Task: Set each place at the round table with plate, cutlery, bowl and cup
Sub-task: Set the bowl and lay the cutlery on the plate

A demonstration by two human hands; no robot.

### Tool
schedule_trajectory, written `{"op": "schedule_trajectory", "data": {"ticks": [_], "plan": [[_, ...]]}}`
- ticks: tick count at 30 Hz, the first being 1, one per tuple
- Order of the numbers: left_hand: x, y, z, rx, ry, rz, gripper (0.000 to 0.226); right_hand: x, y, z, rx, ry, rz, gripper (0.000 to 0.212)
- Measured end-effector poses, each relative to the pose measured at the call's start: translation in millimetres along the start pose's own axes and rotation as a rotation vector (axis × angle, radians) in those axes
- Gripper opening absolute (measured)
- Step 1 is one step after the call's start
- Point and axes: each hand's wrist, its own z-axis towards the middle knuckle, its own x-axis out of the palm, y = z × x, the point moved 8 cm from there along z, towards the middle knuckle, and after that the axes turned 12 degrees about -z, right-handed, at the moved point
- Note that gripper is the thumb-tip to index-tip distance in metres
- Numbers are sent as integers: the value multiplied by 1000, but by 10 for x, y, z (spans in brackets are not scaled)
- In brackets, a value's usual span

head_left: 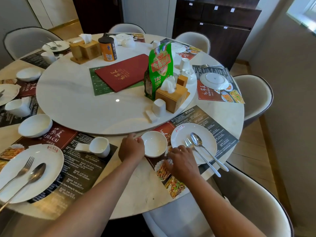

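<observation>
- Step in hand, as judged: seating the small round white ceramic bowl (154, 144) on the printed paper placemat (203, 117), just left of the round white plate (194, 142).
- Left hand (131, 147): grip closed on the bowl's left rim.
- Right hand (182, 161): fingers spread flat, pressing the placemat beside the plate's near edge; grips nothing.
- Advice: keep the mat pinned, slide the bowl without nudging the steel fork (201, 156) and steel spoon (207, 149) lying across the plate.
- This place has no cup yet; a white cup (159, 107) stands on the white turntable (85, 103) of the counter.

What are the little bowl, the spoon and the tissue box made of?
The bowl by the left hand looks like glossy white ceramic: smooth, shiny rim. The spoon looks like polished steel: silvery, mirror-bright. The tissue box looks like pale wood, perhaps bamboo: tan, matte.
</observation>
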Motion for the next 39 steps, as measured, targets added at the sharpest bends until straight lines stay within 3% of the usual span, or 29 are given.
{"op": "schedule_trajectory", "data": {"ticks": [6,11,16,22,29,39], "plan": [[-21,-261,224,282,95,233,48,-302,-87,385,114,-159,39,37],[53,-358,433,383,183,399,53,-476,-17,805,167,-229,101,31],[160,-369,579,367,260,450,56,-524,123,1260,173,-160,178,40],[253,-263,714,320,328,444,55,-409,164,1726,191,-46,182,38],[292,-246,743,316,271,412,52,-298,189,1872,202,-35,143,24],[297,-618,245,307,99,341,47,-436,-310,1454,173,-126,322,27]]}}
